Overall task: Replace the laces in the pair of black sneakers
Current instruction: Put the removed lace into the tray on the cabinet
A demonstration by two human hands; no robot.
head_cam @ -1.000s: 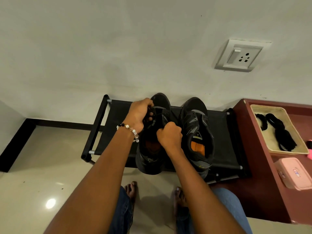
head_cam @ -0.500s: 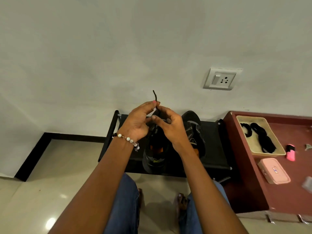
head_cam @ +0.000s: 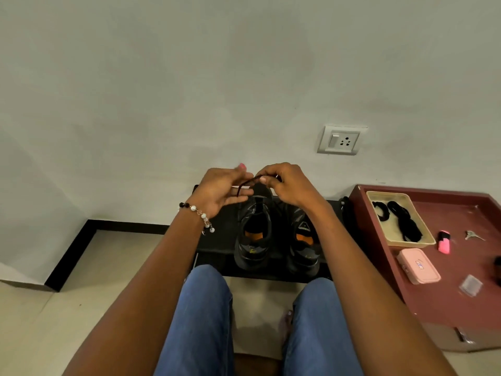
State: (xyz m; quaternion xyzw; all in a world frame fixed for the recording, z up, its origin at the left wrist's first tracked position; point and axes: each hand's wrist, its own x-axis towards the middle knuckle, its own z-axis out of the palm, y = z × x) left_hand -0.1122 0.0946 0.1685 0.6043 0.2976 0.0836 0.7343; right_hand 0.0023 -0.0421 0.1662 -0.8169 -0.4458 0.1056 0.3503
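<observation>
Both hands, the left hand and right hand, pinch a black lace raised above the left sneaker on the shoe rack, apparently unlacing it; next likely comes drawing it free, fresh laces waiting in the tray.

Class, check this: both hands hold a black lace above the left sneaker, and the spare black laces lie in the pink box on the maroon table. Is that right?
Not quite. The spare black laces lie in the beige tray, not the pink box, whose lid is on, as the head view shows. The rest stands: left hand and right hand hold a black lace above the left sneaker.
</observation>
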